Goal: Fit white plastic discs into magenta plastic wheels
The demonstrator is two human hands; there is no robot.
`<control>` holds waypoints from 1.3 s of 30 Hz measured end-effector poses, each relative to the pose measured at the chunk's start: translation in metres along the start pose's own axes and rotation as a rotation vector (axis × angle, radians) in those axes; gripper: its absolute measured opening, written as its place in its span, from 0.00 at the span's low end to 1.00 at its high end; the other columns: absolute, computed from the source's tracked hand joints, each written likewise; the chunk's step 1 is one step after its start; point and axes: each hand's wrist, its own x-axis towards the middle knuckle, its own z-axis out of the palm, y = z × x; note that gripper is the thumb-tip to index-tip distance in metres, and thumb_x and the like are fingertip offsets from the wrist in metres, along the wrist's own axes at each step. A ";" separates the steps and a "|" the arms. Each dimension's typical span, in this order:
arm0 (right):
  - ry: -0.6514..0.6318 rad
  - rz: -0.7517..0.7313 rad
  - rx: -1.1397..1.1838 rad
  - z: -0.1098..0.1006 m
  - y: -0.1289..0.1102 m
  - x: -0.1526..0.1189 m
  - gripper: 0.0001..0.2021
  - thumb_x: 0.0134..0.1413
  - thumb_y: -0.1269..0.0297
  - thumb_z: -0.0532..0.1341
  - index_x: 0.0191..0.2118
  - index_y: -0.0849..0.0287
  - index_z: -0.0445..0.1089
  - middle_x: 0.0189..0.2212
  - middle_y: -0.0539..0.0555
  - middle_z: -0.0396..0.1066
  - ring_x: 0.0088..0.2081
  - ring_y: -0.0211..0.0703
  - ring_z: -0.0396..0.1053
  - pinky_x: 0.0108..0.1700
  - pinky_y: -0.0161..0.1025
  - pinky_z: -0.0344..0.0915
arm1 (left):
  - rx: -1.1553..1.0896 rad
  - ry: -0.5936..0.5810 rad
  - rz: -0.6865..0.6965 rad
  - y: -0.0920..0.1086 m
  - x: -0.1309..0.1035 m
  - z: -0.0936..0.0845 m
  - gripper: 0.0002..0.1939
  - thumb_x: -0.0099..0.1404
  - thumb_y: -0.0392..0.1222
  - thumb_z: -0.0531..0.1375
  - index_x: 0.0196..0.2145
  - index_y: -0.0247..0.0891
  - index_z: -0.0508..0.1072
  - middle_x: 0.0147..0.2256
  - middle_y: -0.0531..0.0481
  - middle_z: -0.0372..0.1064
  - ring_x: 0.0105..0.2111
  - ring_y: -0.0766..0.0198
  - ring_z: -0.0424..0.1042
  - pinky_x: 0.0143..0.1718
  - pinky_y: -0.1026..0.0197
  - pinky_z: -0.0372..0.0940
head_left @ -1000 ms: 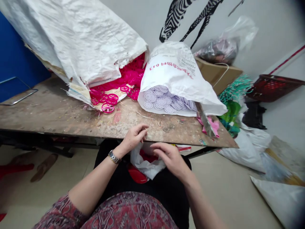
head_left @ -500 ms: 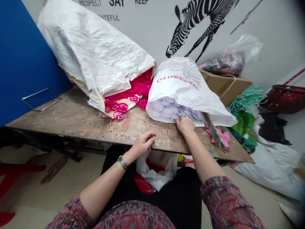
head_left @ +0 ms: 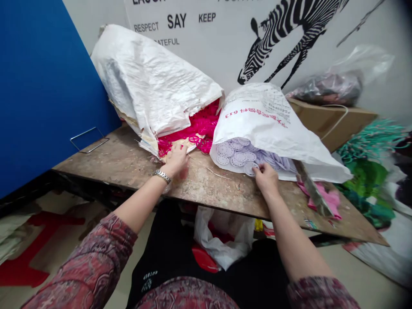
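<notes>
My left hand [head_left: 176, 159], with a metal watch on the wrist, reaches to the mouth of a large white sack [head_left: 151, 77] on the left, over pink wheel-shaped pieces [head_left: 204, 124]. Its fingertips are among the pieces, and what they hold is hidden. My right hand [head_left: 266, 177] pinches the edge of a round lilac disc [head_left: 251, 168] at the mouth of a second white sack [head_left: 257, 107] with red print. More lilac discs [head_left: 238, 150] lie loosely heaped inside that sack.
The worn wooden table [head_left: 206, 189] ends close to my lap. A metal strip [head_left: 313, 189] and pink cloth [head_left: 328, 199] lie right of the sacks. Below the edge hangs a white bag [head_left: 225, 253]. A cardboard box [head_left: 331, 122] stands behind; a blue panel [head_left: 48, 94] is left.
My left hand has moved from the table's front edge up and left to the pink pieces. My right hand now has a lilac disc pinched at the sack's mouth. The view has shifted.
</notes>
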 end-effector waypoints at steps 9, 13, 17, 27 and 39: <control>0.048 0.010 0.447 -0.001 0.017 -0.041 0.22 0.47 0.42 0.58 0.34 0.58 0.69 0.27 0.55 0.73 0.24 0.46 0.71 0.28 0.42 0.67 | 0.041 -0.064 -0.147 -0.026 0.039 0.022 0.28 0.66 0.53 0.54 0.58 0.34 0.65 0.54 0.31 0.66 0.54 0.39 0.60 0.50 0.40 0.59; 0.065 -0.037 0.521 -0.002 0.016 -0.044 0.16 0.49 0.49 0.60 0.35 0.58 0.70 0.28 0.55 0.74 0.28 0.47 0.74 0.32 0.43 0.69 | 0.028 -0.031 -0.120 -0.020 0.035 0.017 0.27 0.67 0.51 0.53 0.60 0.37 0.63 0.54 0.34 0.65 0.54 0.41 0.60 0.51 0.42 0.59; 0.048 -0.114 0.504 -0.002 0.008 -0.049 0.13 0.48 0.54 0.62 0.35 0.58 0.73 0.31 0.54 0.75 0.34 0.48 0.74 0.42 0.47 0.69 | -0.039 0.061 0.038 -0.005 0.012 0.010 0.29 0.67 0.51 0.55 0.63 0.40 0.59 0.58 0.39 0.62 0.58 0.48 0.58 0.56 0.49 0.56; 0.067 -0.137 0.419 0.000 0.008 -0.050 0.11 0.44 0.57 0.63 0.33 0.58 0.70 0.33 0.54 0.72 0.35 0.47 0.69 0.42 0.47 0.67 | -0.466 0.057 0.447 0.049 -0.073 0.013 0.28 0.64 0.50 0.61 0.58 0.35 0.63 0.52 0.38 0.68 0.53 0.50 0.67 0.55 0.49 0.62; -0.351 0.310 1.188 -0.024 -0.044 -0.106 0.18 0.35 0.57 0.74 0.32 0.56 0.70 0.29 0.48 0.74 0.30 0.40 0.72 0.34 0.39 0.71 | -0.654 0.010 0.514 0.079 -0.104 0.017 0.33 0.64 0.48 0.62 0.62 0.39 0.56 0.55 0.37 0.65 0.55 0.49 0.67 0.56 0.47 0.63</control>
